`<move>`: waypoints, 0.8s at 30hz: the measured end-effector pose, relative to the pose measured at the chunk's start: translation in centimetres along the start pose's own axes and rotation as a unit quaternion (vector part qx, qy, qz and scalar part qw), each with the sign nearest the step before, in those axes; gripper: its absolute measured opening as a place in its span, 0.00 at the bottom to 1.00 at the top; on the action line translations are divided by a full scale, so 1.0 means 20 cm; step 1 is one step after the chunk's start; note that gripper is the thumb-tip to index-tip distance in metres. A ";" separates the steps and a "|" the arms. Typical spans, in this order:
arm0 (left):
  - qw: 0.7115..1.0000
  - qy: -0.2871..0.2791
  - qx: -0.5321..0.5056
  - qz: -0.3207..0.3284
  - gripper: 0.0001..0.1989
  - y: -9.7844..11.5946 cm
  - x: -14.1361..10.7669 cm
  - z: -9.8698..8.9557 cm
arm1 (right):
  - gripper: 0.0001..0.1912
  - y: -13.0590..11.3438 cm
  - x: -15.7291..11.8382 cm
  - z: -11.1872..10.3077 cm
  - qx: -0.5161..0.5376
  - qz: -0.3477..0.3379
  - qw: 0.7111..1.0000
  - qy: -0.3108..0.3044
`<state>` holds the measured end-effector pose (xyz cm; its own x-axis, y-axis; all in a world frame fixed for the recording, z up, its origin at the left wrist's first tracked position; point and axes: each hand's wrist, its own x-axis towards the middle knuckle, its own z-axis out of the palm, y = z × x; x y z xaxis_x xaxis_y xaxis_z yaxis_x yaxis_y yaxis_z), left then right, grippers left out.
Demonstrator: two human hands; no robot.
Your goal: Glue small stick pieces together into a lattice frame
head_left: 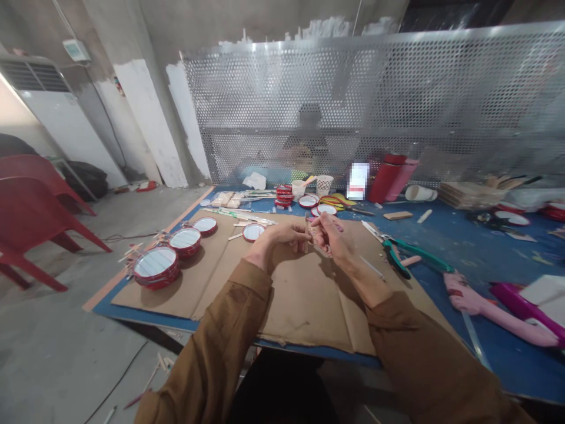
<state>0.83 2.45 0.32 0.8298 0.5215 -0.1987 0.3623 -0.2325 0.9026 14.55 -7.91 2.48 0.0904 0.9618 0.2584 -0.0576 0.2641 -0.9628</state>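
Note:
Above the middle of the brown cardboard sheet (282,306), my left hand (289,237) and my right hand (332,237) are close together. Both have their fingers closed round a small, light-coloured piece (314,232) between them; its shape is mostly hidden by the fingers. Just left of my left hand lies a round red-rimmed lid (253,232) with a white inside, beside thin wooden sticks. Another such lid (327,209) sits behind my right hand. Pliers with green-and-black handles (396,259) rest to the right of my right hand.
Three red round tins (156,268) with white tops stand along the left. A pink glue gun (489,306) and a purple tool (525,303) lie at right. Cups (324,185), a phone (357,181) and a red bottle (386,179) stand behind, before a perforated metal panel (273,88).

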 end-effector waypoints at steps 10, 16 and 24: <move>1.000 0.004 -0.012 -0.006 0.08 0.02 -0.01 0.01 | 0.30 0.01 0.01 -0.01 0.000 -0.009 1.000 0.011; 1.000 0.001 -0.006 -0.004 0.10 0.03 -0.02 0.01 | 0.30 0.01 0.01 -0.01 0.002 -0.008 1.000 0.005; 1.000 0.004 -0.013 -0.009 0.09 0.02 -0.01 0.01 | 0.30 -0.02 0.00 -0.01 -0.010 -0.019 1.000 0.005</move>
<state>0.82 2.16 0.60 0.8199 0.5314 -0.2131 0.3669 -0.2019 0.9081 14.86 -8.07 2.83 0.1023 0.9505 0.2933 -0.0343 0.2980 -0.9539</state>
